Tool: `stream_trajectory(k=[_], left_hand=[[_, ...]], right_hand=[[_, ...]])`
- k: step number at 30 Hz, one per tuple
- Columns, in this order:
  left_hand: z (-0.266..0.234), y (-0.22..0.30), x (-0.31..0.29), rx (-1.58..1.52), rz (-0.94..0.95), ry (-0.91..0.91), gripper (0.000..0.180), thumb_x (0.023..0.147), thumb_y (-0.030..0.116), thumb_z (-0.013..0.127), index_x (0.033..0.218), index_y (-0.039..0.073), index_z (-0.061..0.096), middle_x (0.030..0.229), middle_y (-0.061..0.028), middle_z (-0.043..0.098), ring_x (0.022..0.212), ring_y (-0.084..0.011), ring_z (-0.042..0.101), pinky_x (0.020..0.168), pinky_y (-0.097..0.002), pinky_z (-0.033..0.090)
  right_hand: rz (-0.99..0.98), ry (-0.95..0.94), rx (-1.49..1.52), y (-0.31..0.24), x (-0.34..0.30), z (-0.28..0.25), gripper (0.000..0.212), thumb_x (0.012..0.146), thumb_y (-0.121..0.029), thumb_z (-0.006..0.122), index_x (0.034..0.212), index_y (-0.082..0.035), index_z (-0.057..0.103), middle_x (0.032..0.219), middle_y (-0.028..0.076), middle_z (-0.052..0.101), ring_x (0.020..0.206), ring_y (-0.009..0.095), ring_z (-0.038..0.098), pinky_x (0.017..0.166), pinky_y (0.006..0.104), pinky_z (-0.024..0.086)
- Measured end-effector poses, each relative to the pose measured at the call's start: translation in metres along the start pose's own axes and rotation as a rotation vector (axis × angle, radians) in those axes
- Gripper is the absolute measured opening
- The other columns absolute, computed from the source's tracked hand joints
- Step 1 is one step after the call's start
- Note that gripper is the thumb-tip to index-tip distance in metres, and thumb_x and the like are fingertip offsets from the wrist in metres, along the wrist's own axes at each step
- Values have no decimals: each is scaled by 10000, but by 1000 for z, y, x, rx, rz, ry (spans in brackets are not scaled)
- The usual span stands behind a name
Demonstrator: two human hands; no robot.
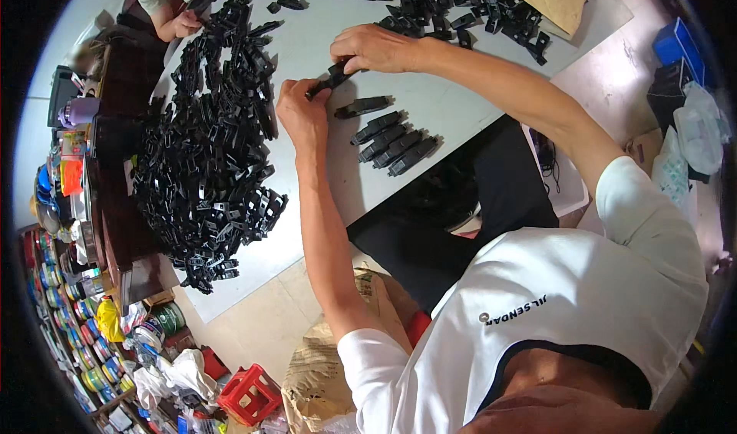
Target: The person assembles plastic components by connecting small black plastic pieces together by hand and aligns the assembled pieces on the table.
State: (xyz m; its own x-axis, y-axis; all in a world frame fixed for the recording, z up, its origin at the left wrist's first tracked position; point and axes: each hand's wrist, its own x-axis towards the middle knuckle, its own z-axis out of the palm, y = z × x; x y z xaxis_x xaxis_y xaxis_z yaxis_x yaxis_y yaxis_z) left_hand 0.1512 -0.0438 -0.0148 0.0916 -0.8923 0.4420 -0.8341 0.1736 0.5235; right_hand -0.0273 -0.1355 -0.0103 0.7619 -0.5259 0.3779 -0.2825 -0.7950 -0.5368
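Over the white table [253,288], both my hands hold one long black plastic clip-like part [332,79] between them. My left hand [304,119] grips its lower left end, thumb and fingers closed. At the upper right end, my right hand [372,49] pinches it with fingertips that partly hide it. Just right of my left hand lies a single similar black part [364,106]. Below that, several more black parts [394,144] lie side by side in a slanted row near the table edge. Their exact kind is too small to tell.
A large heap of black plastic pieces [203,150] covers the table's left side; more loose pieces [461,12] lie at the far side beside a brown paper bag [549,0]. Another person's hand [186,24] is at the far left. A red plastic stool [250,395] stands below.
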Motion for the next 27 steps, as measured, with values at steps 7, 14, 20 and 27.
stream_trajectory(k=[7, 14, 20, 27], left_hand=[[2, -3, -2, 86, -64, 24, 221, 627, 46, 758, 844, 35, 713, 811, -118, 609, 708, -283, 601, 656, -363, 463], [7, -4, 5, -6, -75, 6, 244, 597, 15, 766, 835, 17, 715, 797, -103, 642, 701, -239, 629, 663, -312, 489], [1, -6, 4, 6, -50, -92, 259, 664, 48, 747, 919, 31, 707, 803, -96, 643, 734, -211, 633, 700, -308, 490], [-33, -4, -32, -114, -131, -98, 279, 728, 32, 680, 1005, 63, 690, 847, -102, 602, 754, -203, 609, 691, -307, 483]], right_hand=[[-136, 67, -243, -3, -2, 2, 185, 722, -76, 684, 827, -2, 551, 798, 102, 516, 837, 286, 557, 736, 403, 452], [-149, -67, -202, 3, 9, 7, 211, 690, -26, 689, 731, 27, 489, 792, 121, 501, 787, 335, 557, 679, 421, 438], [-152, -68, -148, -2, 15, 9, 237, 665, -13, 704, 704, 30, 474, 761, 135, 508, 758, 344, 566, 646, 429, 423], [51, -260, -159, -14, -11, -12, 226, 702, -104, 701, 767, 34, 535, 774, 141, 562, 762, 337, 580, 667, 417, 437]])
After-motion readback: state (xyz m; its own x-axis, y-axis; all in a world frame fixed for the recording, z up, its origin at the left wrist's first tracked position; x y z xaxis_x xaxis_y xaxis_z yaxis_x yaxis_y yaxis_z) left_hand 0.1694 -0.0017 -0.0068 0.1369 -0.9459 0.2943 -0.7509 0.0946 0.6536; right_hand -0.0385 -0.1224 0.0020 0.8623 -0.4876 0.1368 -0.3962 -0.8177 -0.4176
